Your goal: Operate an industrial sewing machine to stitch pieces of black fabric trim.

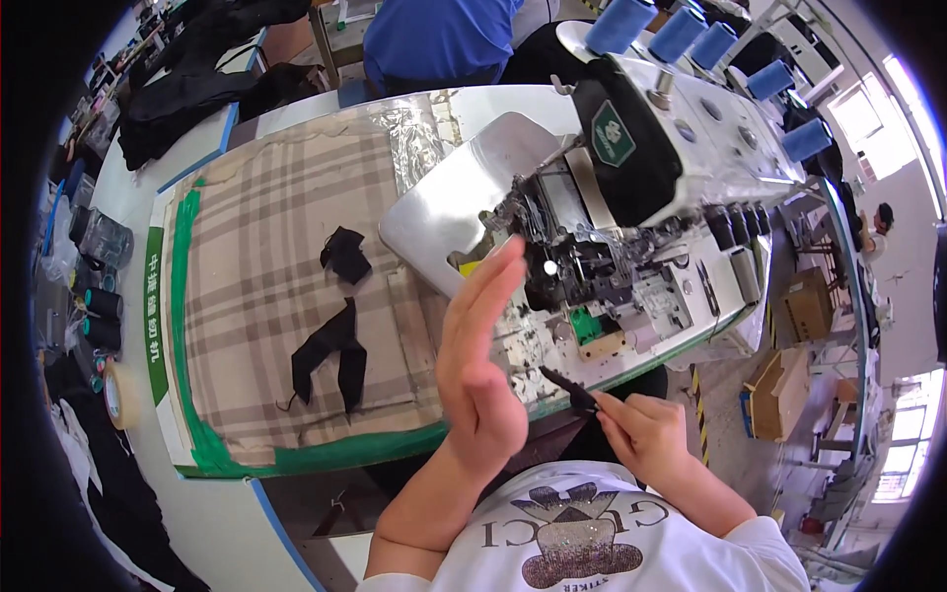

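Observation:
My left hand (480, 370) is raised over the front edge of the table, palm turned sideways and fingers stretched out together. Nothing shows in it. Just beyond its fingertips stands a white overlock sewing machine (735, 163), its covers swung open and the metal inner parts (582, 261) exposed. My right hand (646, 434) is closed around the end of a slim black brush-like tool (570, 389). The tool points left toward the machine's front edge, near scattered lint (528, 350). Two black fabric pieces, a small bunched one (345, 257) and an angled strip (345, 340), lie left of my left hand.
Plaid cloth (256, 296) edged with green tape (360, 452) covers the table's left side. A shiny metal plate (459, 192) adjoins the machine. Blue thread cones (681, 35) stand behind it. A person in blue (434, 39) sits opposite. Cardboard boxes (779, 395) stand at right.

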A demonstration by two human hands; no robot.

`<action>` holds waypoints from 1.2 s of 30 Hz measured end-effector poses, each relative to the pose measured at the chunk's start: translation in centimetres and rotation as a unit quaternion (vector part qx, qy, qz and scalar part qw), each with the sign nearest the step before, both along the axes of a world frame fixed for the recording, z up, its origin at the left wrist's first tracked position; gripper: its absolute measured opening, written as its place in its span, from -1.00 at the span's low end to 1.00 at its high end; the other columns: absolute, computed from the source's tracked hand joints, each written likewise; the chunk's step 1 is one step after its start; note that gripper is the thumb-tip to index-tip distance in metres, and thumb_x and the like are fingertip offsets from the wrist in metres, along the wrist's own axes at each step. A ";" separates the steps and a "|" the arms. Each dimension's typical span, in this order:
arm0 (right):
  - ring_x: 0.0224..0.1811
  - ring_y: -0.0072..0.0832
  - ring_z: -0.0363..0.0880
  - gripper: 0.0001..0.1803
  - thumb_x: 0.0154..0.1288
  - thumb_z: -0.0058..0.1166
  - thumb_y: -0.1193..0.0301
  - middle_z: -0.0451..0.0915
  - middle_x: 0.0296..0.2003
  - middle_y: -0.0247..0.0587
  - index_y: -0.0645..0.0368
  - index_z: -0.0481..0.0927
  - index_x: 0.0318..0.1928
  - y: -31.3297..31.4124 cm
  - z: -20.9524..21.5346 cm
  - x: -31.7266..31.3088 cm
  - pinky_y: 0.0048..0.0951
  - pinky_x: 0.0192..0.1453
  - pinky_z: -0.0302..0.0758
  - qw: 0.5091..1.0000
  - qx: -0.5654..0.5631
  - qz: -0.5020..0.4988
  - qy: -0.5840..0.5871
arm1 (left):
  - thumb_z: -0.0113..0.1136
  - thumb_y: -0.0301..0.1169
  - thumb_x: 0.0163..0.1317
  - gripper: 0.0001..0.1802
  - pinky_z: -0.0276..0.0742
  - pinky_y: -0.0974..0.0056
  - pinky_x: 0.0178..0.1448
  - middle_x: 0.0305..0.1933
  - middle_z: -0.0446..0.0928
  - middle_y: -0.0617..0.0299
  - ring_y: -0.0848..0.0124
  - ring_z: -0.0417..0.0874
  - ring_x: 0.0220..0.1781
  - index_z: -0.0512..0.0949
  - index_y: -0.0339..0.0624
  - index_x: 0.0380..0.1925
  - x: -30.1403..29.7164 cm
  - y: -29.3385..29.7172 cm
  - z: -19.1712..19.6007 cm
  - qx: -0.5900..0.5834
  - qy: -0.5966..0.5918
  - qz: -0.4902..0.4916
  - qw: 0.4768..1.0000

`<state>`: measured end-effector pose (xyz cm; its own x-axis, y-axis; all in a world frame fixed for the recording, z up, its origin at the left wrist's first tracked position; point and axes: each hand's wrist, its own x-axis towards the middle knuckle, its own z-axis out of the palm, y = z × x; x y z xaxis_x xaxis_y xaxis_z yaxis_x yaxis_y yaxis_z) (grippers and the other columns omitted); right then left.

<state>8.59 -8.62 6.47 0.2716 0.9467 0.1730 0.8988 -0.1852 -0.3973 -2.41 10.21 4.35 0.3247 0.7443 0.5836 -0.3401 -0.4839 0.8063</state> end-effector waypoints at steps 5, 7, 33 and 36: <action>-0.71 -0.48 0.36 -0.67 0.05 0.30 0.51 0.35 -0.64 -0.40 0.19 0.69 -0.10 1.4 -0.6 1.6 -0.44 -0.61 0.32 0.999 -0.009 0.033 0.001 | -0.88 0.45 0.21 0.22 0.14 0.08 0.49 0.32 0.40 -0.14 0.10 0.36 0.42 0.38 -0.44 0.25 2.2 3.6 2.0 -0.033 -0.054 -0.103 0.993; -0.73 -0.50 0.34 -0.64 0.00 0.32 0.52 0.34 -0.64 -0.41 0.20 0.68 -0.10 1.9 -1.0 2.5 -0.48 -0.64 0.29 0.998 0.008 0.064 0.001 | -0.73 0.44 0.28 0.12 -0.09 0.05 0.59 0.41 0.27 -0.19 0.04 0.22 0.50 0.28 -0.37 0.34 1.4 4.2 0.4 -0.056 -0.047 -0.141 0.987; -0.72 -0.71 0.26 -0.54 -0.05 0.28 0.48 0.12 -0.64 -0.52 0.15 0.67 -0.02 1.9 -2.7 4.4 -0.59 -0.69 0.13 0.992 0.069 0.109 -0.011 | -0.53 0.33 0.39 -0.04 0.13 0.02 0.53 0.35 0.32 -0.27 -0.03 0.29 0.45 0.34 -0.38 0.27 1.8 3.4 -1.8 -0.064 -0.061 -0.028 0.996; -0.72 -0.65 0.32 -0.56 -0.08 0.32 0.51 0.26 -0.63 -0.51 0.18 0.71 -0.06 1.1 -2.3 4.3 -0.57 -0.68 0.14 0.991 0.072 0.115 0.007 | -0.51 0.31 0.41 -0.08 0.22 0.05 0.48 0.27 0.39 -0.23 0.00 0.38 0.37 0.40 -0.37 0.19 1.7 3.1 -1.9 -0.012 -0.009 0.007 1.000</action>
